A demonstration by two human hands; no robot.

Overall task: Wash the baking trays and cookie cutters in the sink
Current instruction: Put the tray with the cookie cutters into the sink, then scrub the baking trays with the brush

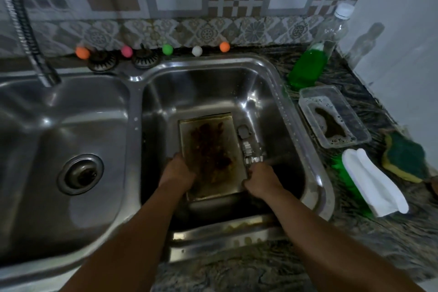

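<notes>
Fingers of the left hand [178, 168] curl over the left edge of the baking tray [208, 154], and the fingers of the right hand [262, 176] curl round its right edge, so both hands hold the tray by its sides. It is a dirty metal tray, with a dark brown burnt stain spread over its middle, and it lies low down in the right bowl of the sink [272, 73]. Some small shiny metal shapes [251, 149] sit in the same bowl, just beside the tray's right edge and close to the right hand; they are too blurry for me to say what they are. The left bowl has a round drain [80, 174] in its floor, and a bendy metal hose [26, 28] hangs down above it. Behind the sink, a row of little coloured balls [167, 49] sits along the bottom of the tiled wall. On the dark stone counter [369, 232] to the right stands a clear bottle [317, 52] with green soap in it. Near it is a clear plastic tub [331, 116] holding foamy, murky water. A folded white cloth [372, 182] lies nearer the front, and a green and yellow sponge [405, 157] lies just beside it.
</notes>
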